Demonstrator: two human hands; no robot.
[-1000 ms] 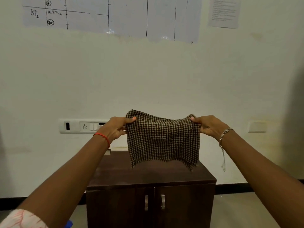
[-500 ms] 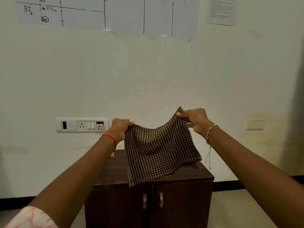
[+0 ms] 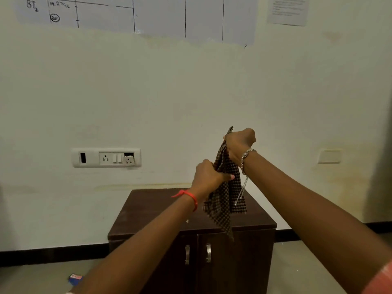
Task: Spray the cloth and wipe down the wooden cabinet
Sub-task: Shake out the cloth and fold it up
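Note:
A brown-and-cream checked cloth hangs bunched in the air above the dark wooden cabinet. My right hand grips its top corner, highest up. My left hand is closed around the cloth's middle, just below and to the left of the right hand. The cloth's lower tip dangles in front of the cabinet's top edge. The cabinet stands against the wall, its two doors shut, with metal handles. No spray bottle is in view.
A white socket and switch panel is on the wall left of the cabinet. A small blue object lies on the floor at lower left. Paper charts hang high on the wall.
The cloth was held spread wide between both hands. My hands have come together, the right one rising, and the cloth is now gathered into a narrow hanging bunch.

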